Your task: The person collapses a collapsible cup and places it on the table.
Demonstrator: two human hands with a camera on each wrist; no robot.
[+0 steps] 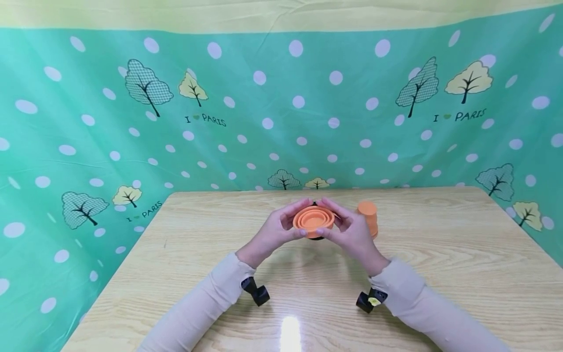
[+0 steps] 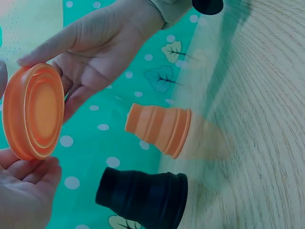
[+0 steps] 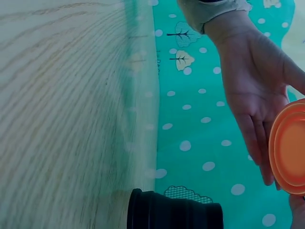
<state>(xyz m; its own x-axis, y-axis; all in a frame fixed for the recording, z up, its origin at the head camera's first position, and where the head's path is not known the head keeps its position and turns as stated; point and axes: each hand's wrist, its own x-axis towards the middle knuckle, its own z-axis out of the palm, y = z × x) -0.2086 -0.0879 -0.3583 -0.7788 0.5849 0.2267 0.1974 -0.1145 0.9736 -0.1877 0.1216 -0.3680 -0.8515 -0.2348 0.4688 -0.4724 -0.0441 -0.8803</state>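
Observation:
Between both hands, raised above the table, is an orange collapsible cup (image 1: 313, 222) folded flat into concentric rings. My left hand (image 1: 271, 233) holds its left side, thumb at the near rim and fingers behind. On the opposite side, my right hand (image 1: 354, 233) grips it the same way. In the left wrist view the flattened cup (image 2: 45, 112) shows its ringed face, the right hand (image 2: 97, 50) reaching in from above. A black collapsible cup (image 2: 143, 198) stands extended on the table, narrow end up, mostly hidden behind the held cup in the head view.
Another orange collapsible cup (image 1: 367, 215) stands extended, narrow end up, beyond the right hand. The wooden table (image 1: 198, 234) ends at a green dotted curtain (image 1: 246, 107). Small black cameras (image 1: 255, 292) are strapped at both wrists.

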